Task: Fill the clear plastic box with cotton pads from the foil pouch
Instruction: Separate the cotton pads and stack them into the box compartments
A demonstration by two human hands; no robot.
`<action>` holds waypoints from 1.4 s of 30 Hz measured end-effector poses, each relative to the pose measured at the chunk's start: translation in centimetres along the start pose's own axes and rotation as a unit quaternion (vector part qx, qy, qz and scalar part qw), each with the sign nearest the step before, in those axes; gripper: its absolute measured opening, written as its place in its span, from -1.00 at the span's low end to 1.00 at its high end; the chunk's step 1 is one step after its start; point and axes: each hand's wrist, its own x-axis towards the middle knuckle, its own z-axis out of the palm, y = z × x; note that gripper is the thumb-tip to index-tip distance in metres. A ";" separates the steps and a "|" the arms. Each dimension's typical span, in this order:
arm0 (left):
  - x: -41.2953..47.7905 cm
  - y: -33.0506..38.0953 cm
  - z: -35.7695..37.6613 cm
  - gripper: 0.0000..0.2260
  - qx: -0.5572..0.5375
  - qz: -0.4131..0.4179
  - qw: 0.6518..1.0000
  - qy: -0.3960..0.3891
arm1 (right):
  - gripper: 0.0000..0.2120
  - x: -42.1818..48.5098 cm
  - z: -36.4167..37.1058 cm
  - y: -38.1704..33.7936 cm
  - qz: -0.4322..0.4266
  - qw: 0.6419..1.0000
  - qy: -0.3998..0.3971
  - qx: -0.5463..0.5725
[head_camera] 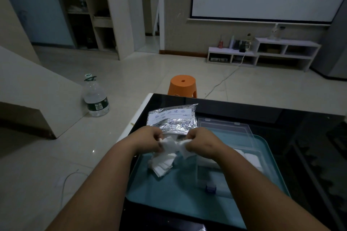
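The pads (173, 145) are a white bunch held between both hands, above the tray (187, 204). The left hand (150, 139) pinches the left end of the bunch with curled fingers; the right hand (201, 142) grips the right end in the same way; the two hands are close together, with the bunch stretched between them. Just under the hands, on the side of the person, a loose pile (162, 165) of more pads lies on the tray; some pieces hang down from the bunch, and I cannot tell where the held ones end and the lying ones begin.

The pouch (172, 120) lies flat just beyond the hands; it is silver and wrinkled, with a white printed label on top; its near edge is hidden behind the fingers.

The box (216, 178) stands on the tray to the right of the right hand, partly under the right forearm; its lid (225, 127) is open and leans back beyond the right hand; white pads already lie in its right part; a small blue clasp (210, 188) sits on its near edge.

The tray is teal and rests on a dark, shiny tabletop (253, 112). Beyond the tabletop, straight ahead of the hands, an orange stool (183, 84) stands on the floor; far to the left of the left hand a big clear bottle (95, 99) stands on the floor too.
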 end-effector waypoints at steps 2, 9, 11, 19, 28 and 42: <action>-0.1 0.1 0.1 -0.77 -0.021 -0.003 1.000 0.001 | -0.87 0.0 -0.3 0.1 -0.002 1.000 0.003 0.028; 0.0 0.1 0.5 -0.70 -0.042 -0.022 0.999 0.015 | -0.84 0.2 0.5 0.1 -0.010 0.999 -0.004 0.037; 0.1 0.1 0.5 -0.65 -0.065 -0.013 0.998 0.006 | -0.84 0.2 0.7 0.0 -0.014 0.999 -0.003 0.029; 0.1 0.6 0.3 -0.88 -0.079 0.017 0.996 0.047 | -0.68 0.2 -0.8 0.6 0.005 0.998 0.028 0.052; 0.5 2.4 0.5 -0.90 -0.183 0.021 0.979 0.090 | -0.85 -1.2 -2.1 2.3 0.022 0.975 0.066 0.212; 1.7 5.9 4.1 -0.93 -0.300 0.018 0.953 0.032 | -0.85 -2.4 -3.3 4.2 0.053 0.879 0.057 0.470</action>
